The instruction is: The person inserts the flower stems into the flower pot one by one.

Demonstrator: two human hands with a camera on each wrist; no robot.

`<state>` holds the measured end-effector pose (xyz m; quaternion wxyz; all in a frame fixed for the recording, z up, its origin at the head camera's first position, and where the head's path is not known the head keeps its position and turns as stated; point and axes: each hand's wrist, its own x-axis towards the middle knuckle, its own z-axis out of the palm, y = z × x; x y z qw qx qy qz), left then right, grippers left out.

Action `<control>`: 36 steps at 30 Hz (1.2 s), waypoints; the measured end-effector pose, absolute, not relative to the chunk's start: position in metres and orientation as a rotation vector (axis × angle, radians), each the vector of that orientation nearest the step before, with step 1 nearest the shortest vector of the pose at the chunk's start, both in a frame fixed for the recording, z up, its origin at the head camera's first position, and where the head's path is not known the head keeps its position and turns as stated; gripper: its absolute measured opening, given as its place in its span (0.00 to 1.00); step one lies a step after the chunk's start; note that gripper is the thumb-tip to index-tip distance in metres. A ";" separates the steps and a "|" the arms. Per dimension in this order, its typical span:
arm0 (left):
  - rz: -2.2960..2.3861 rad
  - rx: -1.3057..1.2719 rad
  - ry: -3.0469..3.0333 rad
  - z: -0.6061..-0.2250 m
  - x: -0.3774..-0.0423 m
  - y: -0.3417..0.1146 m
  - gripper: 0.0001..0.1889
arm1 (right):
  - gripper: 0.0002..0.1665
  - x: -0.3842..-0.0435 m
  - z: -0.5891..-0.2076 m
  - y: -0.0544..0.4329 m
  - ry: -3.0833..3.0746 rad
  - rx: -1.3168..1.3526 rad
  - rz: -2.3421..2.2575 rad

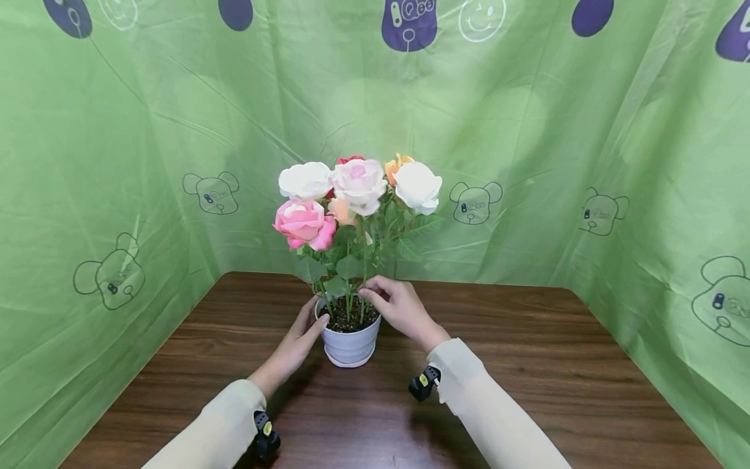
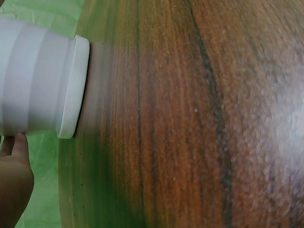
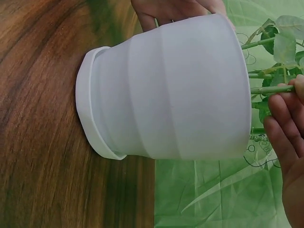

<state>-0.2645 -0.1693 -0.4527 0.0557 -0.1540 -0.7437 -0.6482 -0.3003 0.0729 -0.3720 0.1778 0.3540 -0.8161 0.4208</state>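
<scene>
A white ribbed flower pot (image 1: 350, 344) stands upright on its shallow saucer (image 3: 85, 102), filled with dark soil (image 1: 346, 319). Artificial-looking roses rise from it: a pink one (image 1: 305, 225), a pale pink one (image 1: 359, 185), white ones (image 1: 417, 187), and orange and red ones partly hidden behind. My left hand (image 1: 297, 340) holds the pot's left side, thumb over the rim and fingers along the outer wall. Just above the soil on the right, my right hand (image 1: 401, 307) pinches a green rose stem (image 3: 273, 89) between thumb and fingers. Which bloom tops that stem, I cannot tell.
The pot is on a dark brown wooden table (image 1: 504, 365). Green fabric (image 1: 515, 130) printed with bear faces hangs around the back and both sides. Leaves (image 1: 348, 267) crowd the space above the soil. A small black camera is strapped to each sleeve.
</scene>
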 end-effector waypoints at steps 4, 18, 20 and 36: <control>-1.972 -0.470 -2.255 -0.452 -0.265 -0.170 0.33 | 0.04 -0.300 -0.375 0.070 -2.270 1.000 1.170; -1.955 -0.478 -2.255 -0.451 -0.263 -0.170 0.33 | 0.10 -0.303 -0.385 0.072 -2.154 0.978 1.170; -1.953 -0.469 -2.261 -0.451 -0.263 -0.170 0.33 | 0.12 -0.304 -0.386 0.073 -2.168 0.964 1.200; -1.961 -0.490 -2.242 -0.449 -0.261 -0.168 0.31 | 0.05 -0.302 -0.383 0.075 -2.175 1.089 1.126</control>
